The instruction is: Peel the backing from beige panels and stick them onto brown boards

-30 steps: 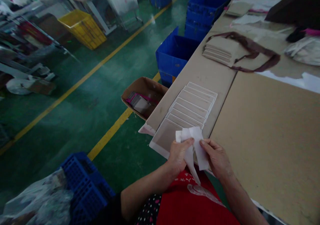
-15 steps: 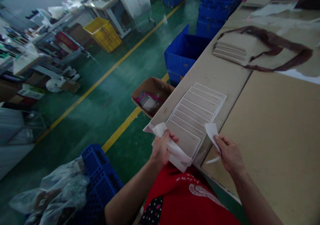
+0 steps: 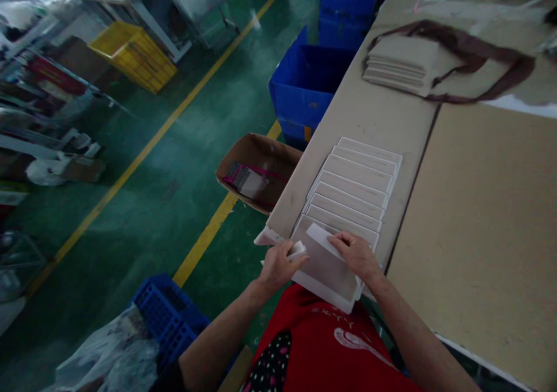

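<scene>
Several thin beige panels (image 3: 357, 171) with white edges lie overlapped in a row along the table's edge. Over the nearest panel (image 3: 328, 267), my right hand (image 3: 359, 257) pinches a white strip (image 3: 322, 238) close to its surface; whether the strip touches it I cannot tell. At that panel's left side, my left hand (image 3: 279, 264) is closed around folded white strips (image 3: 297, 251), whose ends stick out past the thumb. The palm hides the rest of them.
On the table (image 3: 478, 206), a stack of beige pieces (image 3: 395, 67) sits beside a dark brown strap (image 3: 487, 55). Beyond the left edge are a cardboard box (image 3: 261, 148), a blue bin (image 3: 300, 99), and a blue crate (image 3: 169, 316) with clear plastic bags (image 3: 113, 351).
My right hand has moved left with its strip, from above the bare board to the nearest panel. The white material in my left hand looks more gathered. The camera view has shifted.
</scene>
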`<state>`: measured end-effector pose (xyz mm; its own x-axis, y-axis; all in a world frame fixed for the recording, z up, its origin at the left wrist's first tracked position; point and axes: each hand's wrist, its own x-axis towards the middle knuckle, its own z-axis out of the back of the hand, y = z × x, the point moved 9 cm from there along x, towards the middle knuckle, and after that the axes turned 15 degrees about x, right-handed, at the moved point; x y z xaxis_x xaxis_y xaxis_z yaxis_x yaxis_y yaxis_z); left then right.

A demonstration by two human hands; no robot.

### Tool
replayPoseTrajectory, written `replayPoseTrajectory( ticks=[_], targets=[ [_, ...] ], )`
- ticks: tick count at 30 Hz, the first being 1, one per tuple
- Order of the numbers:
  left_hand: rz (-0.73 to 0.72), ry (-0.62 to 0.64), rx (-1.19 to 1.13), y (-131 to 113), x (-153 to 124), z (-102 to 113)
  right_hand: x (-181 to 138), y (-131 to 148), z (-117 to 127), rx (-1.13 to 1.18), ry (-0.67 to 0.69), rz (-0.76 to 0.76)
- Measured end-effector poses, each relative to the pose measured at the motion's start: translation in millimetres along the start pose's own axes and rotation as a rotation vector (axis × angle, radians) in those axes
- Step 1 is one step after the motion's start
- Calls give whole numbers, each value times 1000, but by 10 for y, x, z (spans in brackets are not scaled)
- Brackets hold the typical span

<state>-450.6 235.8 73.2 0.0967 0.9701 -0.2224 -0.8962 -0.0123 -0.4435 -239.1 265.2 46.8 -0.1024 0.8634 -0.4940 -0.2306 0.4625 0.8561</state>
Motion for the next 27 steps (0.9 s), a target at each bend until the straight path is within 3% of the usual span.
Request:
replayPoseTrajectory(
  ticks=[4,11,19,27],
  targets=[
    [-99,121,136,11,55,-138,186,-4,-218,-62,-7,15],
    [-275,122,148,-128,213,-64,330,-42,-242,-186,-41,-11],
    [-343,139,203,-207,297,-275,404,3,-273,-291,-36,22],
    [-364,171,209,-194,333,-350,428,-1,-266,-375,-44,52]
  ],
)
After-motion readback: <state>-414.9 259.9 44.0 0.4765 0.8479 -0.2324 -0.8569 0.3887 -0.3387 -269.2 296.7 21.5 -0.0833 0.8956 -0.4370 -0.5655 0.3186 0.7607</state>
